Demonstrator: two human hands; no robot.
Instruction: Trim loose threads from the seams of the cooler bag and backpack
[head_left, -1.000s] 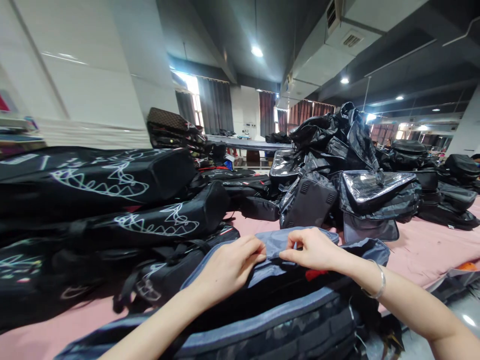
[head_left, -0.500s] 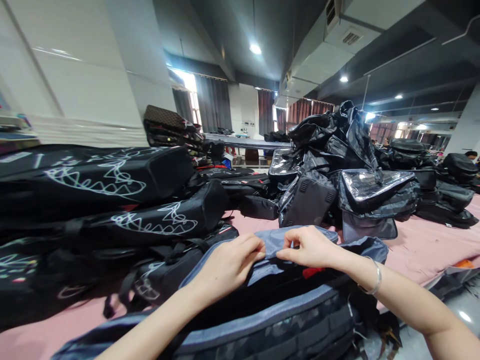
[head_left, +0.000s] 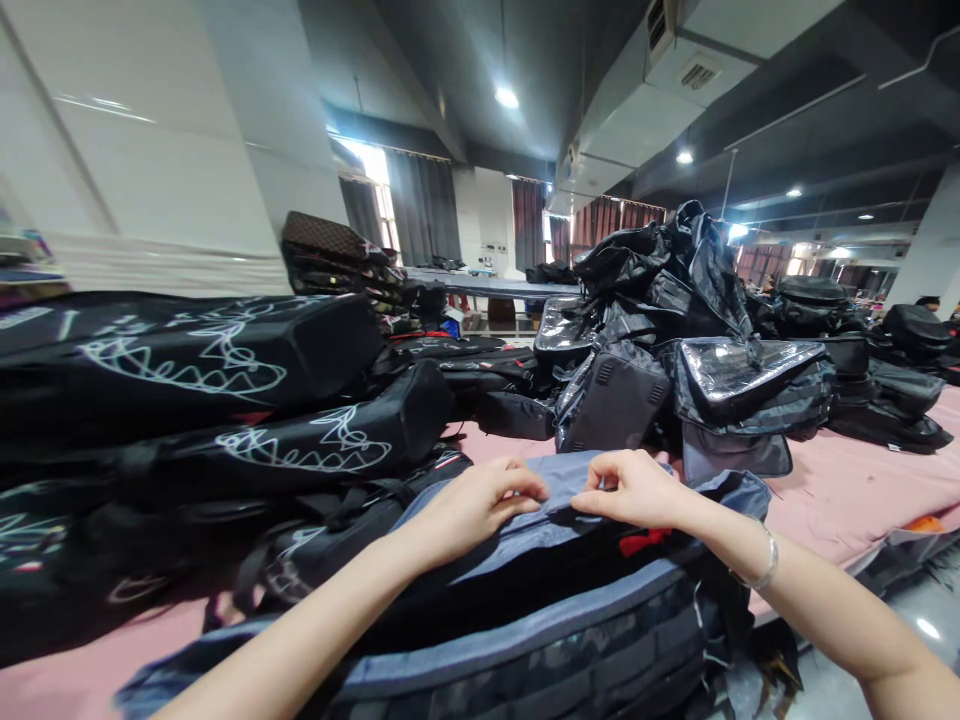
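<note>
Low in the frame's centre, your left hand and right hand pinch with closed fingers the blue-grey fabric flap of the dark camouflage backpack, lying lengthwise left to right.

Both hands, left hand and right hand, pinch the grey flap of an open backpack on the pink tabletop.

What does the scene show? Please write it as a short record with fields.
left hand: pinches the blue flap
right hand: pinches the same flap, close beside the left
bag: grey-blue, open, nearest the camera
bracelet: on the right wrist
left stack: black bags with white drawings
far pile: black bags, some with clear covers
table: pink cloth
</note>
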